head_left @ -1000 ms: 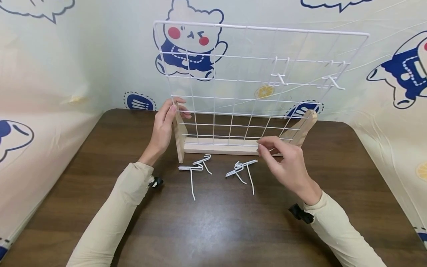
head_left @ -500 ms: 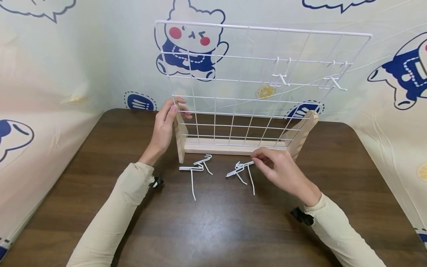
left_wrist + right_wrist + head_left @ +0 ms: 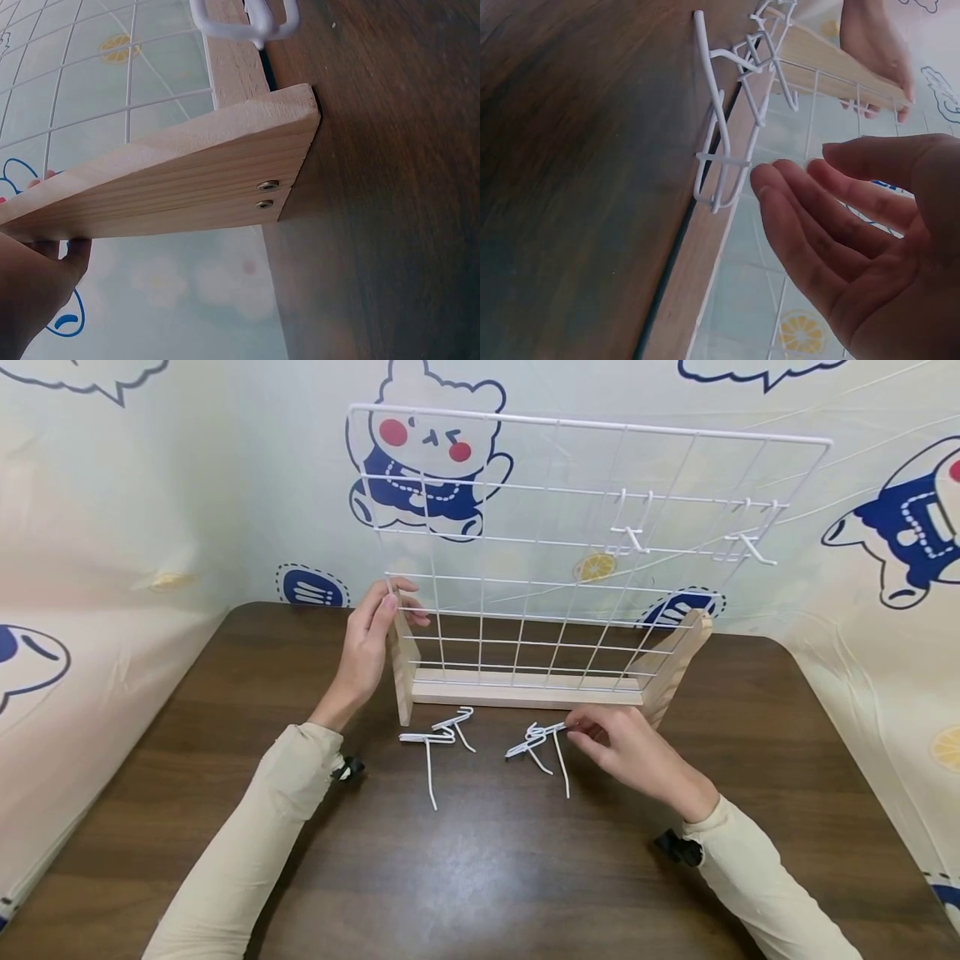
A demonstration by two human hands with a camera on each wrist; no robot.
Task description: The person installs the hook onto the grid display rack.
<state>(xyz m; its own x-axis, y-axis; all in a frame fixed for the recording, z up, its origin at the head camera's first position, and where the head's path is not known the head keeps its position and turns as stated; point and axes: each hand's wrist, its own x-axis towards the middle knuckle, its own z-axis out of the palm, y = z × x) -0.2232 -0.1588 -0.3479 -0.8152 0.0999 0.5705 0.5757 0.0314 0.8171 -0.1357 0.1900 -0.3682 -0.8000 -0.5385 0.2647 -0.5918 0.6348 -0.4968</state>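
Note:
A white wire grid rack [image 3: 517, 581] stands upright on its wooden base [image 3: 525, 690]. My left hand [image 3: 363, 639] grips the top of its left wooden side post [image 3: 405, 672], with the thumb in front and fingers reaching behind. Low over the table, my right hand [image 3: 626, 747] is beside a white wire hook [image 3: 562, 764]. In the right wrist view, the fingers [image 3: 817, 225] are loosely bent beside the hook's looped end [image 3: 720, 184], with a gap between thumb and fingers. A second hook [image 3: 528, 746] overlaps that one.
Two more white hooks [image 3: 429, 740] lie on the brown table [image 3: 480, 877], left of the right-hand pair. On the grid's upper right hang a hook [image 3: 630, 535] and another hook [image 3: 746, 543]. Behind is a printed cloth [image 3: 255, 468].
My right hand has moved down and slightly left, from in front of the rack's base to the right end of the hook on the table. The left hand stays on the side post.

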